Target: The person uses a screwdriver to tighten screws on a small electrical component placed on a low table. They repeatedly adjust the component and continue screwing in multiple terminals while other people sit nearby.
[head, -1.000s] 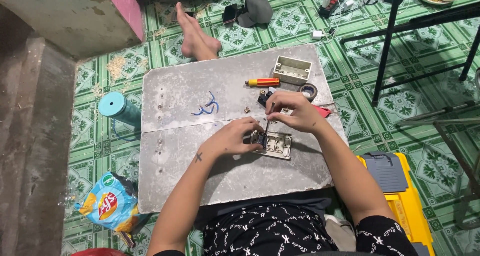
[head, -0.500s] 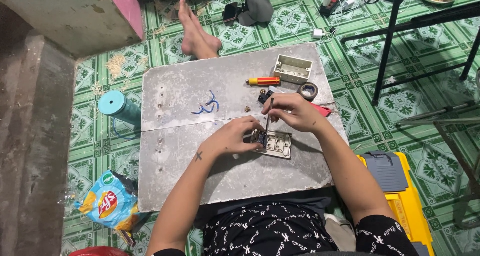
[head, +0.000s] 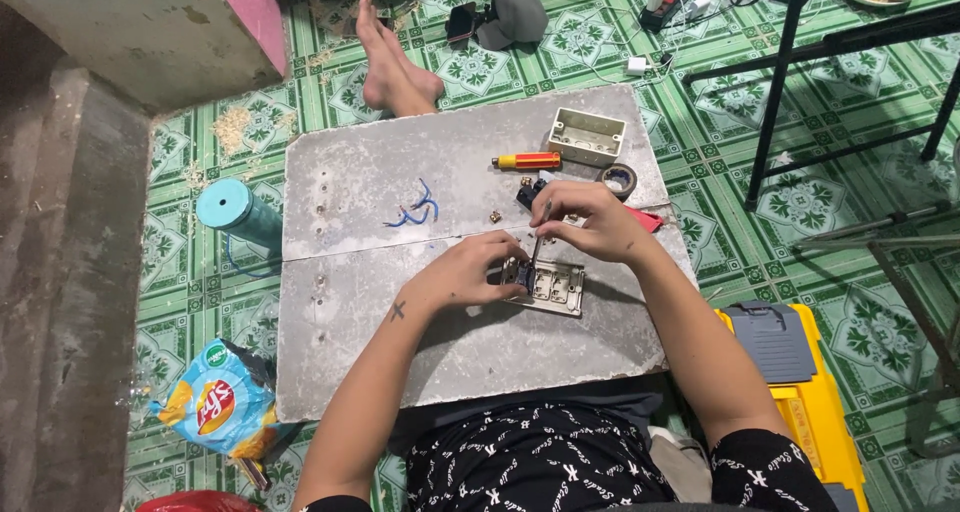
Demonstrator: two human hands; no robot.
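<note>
Switch plate [head: 553,288] lies mid-worktop [head: 400,312], near its front edge. Left hand [head: 470,272] clamps the plate's left end; right hand [head: 590,222] pinches a thin screwdriver [head: 538,240] upright, tip on the plate (tip contact partly hidden). Blue wire [head: 415,210], red-yellow screwdriver [head: 527,160], beige box [head: 586,136] and tape roll [head: 619,179] lie behind.

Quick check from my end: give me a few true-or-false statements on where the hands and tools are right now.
1. The right hand holds a thin tool upright over the switch plate. True.
2. The left hand rests on the blue wire pieces. False: it steadies the switch plate.
3. The red-and-yellow screwdriver lies untouched on the board. True.
4. The tape roll sits on the green floor. False: it lies on the board.
</note>
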